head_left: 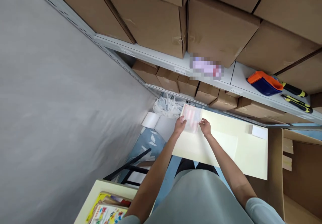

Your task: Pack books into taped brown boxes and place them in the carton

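Observation:
A flat, clear-wrapped packet (192,116) with pale red and white stripes is over the far left part of a cream tabletop (254,157). My left hand (180,124) grips its left edge, the thumb lying on top. At the packet's right edge, the curled fingers of my right hand (205,126) pinch the wrapping. What is inside the packet is too washed out to make out. A pale sheet (226,145) lies flat on the tabletop, to the right of my right forearm.
Cardboard boxes (221,26) fill the shelves ahead. An orange and blue tape dispenser (265,83) and a yellow-black cutter (297,103) sit on the shelf edge. A white roll (150,120) and paper scraps (167,105) are at left, an open carton (274,170) at right.

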`<state>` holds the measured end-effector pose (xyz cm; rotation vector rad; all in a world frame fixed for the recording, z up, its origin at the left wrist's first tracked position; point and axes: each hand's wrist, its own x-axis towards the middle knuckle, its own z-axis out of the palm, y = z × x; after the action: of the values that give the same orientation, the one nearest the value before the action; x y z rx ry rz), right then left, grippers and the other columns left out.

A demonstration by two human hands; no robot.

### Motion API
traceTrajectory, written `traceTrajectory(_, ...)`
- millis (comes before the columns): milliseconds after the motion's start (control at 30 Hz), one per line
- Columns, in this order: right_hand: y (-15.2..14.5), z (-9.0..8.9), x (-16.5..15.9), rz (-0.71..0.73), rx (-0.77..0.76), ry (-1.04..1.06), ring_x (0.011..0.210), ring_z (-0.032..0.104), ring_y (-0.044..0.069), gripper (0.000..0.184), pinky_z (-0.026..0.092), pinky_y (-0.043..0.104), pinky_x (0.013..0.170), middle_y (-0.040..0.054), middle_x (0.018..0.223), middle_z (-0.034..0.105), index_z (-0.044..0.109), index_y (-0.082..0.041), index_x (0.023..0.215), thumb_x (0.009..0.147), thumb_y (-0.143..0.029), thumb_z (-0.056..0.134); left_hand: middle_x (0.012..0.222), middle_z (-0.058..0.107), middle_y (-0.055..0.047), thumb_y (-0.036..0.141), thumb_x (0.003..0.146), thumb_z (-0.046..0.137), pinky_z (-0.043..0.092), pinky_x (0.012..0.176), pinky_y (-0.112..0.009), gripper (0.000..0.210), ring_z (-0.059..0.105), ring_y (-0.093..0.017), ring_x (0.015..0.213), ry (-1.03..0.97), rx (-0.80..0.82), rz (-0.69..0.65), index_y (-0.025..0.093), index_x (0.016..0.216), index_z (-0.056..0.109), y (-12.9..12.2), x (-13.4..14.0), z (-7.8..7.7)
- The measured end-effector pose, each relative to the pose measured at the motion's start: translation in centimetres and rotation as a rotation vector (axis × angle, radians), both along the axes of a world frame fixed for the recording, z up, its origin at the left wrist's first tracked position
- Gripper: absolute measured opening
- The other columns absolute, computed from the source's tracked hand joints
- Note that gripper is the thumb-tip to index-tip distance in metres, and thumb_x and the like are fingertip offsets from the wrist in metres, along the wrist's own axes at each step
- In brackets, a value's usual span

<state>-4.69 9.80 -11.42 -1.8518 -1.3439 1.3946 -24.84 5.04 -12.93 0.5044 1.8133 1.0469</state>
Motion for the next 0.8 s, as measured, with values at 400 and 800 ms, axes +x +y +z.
traceTrajectory(400, -6.2, 12.6, 5.4, 0.286, 0.017, 0.372, 0.122, 0.076, 0.04, 0.075, 0.057, 0.057, 0.111, 0.0207, 0.13, 0.08, 0.079, -0.02, 0.115, 0.065, -0.076, 0.089, 0.124, 0.081, -0.016, 0.047, 0.082, 0.082, 0.052, 0.118, -0.052, 0.038, 0.075, -0.033, 0.124, 0.047, 0.24, 0.284, 0.019, 0.108, 0.078, -14.7, 2.5, 12.8)
traceTrajectory(800, -20.0, 17.7, 0.0, 1.017, -0.203, 0.552, 0.132, 0.072, 0.041, 0.078, 0.059, 0.054, 0.112, 0.019, 0.136, 0.078, 0.079, -0.02, 0.119, 0.067, -0.077, 0.088, 0.129, 0.079, -0.011, 0.035, 0.094, 0.066, 0.05, 0.12, -0.048, 0.032, 0.07, -0.03, 0.13, 0.515, 0.221, 0.735, 0.024, 0.121, 0.08, -35.8, 13.0, 22.9)
